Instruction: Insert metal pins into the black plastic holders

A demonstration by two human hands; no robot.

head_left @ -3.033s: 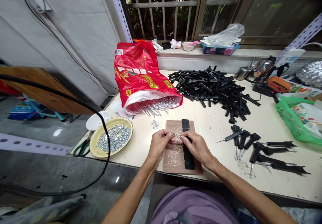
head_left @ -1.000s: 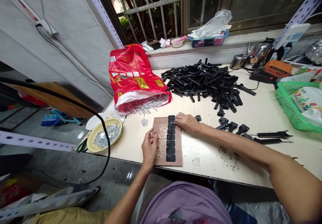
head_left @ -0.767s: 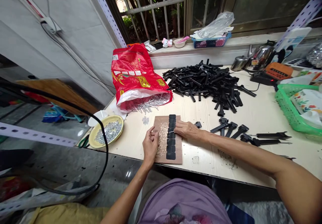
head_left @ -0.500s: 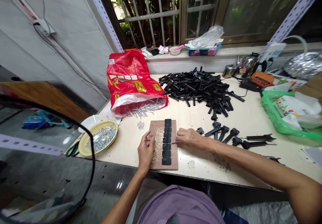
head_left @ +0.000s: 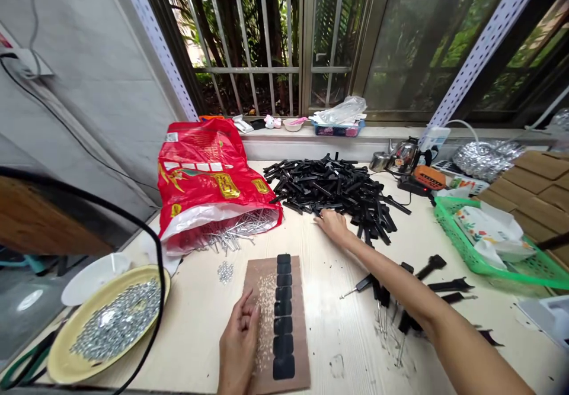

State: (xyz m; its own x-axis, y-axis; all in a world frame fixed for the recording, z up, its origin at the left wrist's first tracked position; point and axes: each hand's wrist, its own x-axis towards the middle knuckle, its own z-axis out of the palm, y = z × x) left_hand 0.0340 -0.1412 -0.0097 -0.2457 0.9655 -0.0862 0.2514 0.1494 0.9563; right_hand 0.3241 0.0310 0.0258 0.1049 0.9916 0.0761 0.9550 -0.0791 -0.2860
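My right hand (head_left: 331, 225) reaches far out to the near edge of a big heap of black plastic handles (head_left: 331, 190), fingers bent down on the pile; whether they hold a piece is hidden. My left hand (head_left: 237, 339) rests on the left side of a brown board (head_left: 262, 300), fingers curled together over tiny bits I cannot make out. A row of black pads (head_left: 283, 315) runs down the board, beside a patch of small pale grains. Several finished black-handled tools (head_left: 402, 300) with metal tips lie under my right forearm.
A red bag (head_left: 204, 176) spills metal pins (head_left: 231, 238) at the left. A yellow plate (head_left: 66, 359) of small metal parts sits at the front left beside a white dish (head_left: 91, 273). A green basket (head_left: 493, 250), a kettle (head_left: 402, 155) and cardboard sheets (head_left: 533, 185) stand at the right.
My right hand has left the board and stretched out to the black heap. The left hand stays on the board. The camera has tilted up and moved closer.
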